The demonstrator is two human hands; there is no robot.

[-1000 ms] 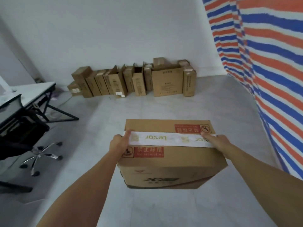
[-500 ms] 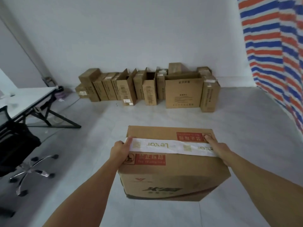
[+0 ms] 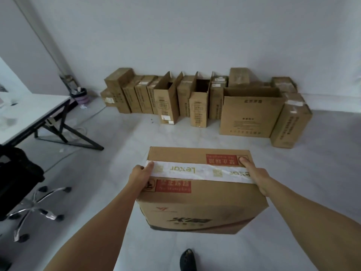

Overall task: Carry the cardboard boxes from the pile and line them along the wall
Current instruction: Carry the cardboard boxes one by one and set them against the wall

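Note:
I hold a brown cardboard box [image 3: 201, 204] in front of me above the floor; it has white tape and red warning labels on its top. My left hand [image 3: 141, 175] grips its left top edge. My right hand [image 3: 254, 174] grips the right top edge, thumb on the lid. Ahead, a row of cardboard boxes [image 3: 197, 100] stands along the white wall [image 3: 185, 36], several with open flaps. A wide box [image 3: 252, 116] and a tall narrow one [image 3: 291, 122] form its right end.
A white desk [image 3: 33, 112] with black legs stands at the left, with a black office chair [image 3: 21, 182] on a chrome wheeled base in front of it. A small bin [image 3: 81, 96] sits in the left corner. My dark shoe [image 3: 188, 259] shows below the box.
The row of boxes and the wall have come closer and larger. The striped tarp at the right has left the view. Both hands keep the same grip on the box.

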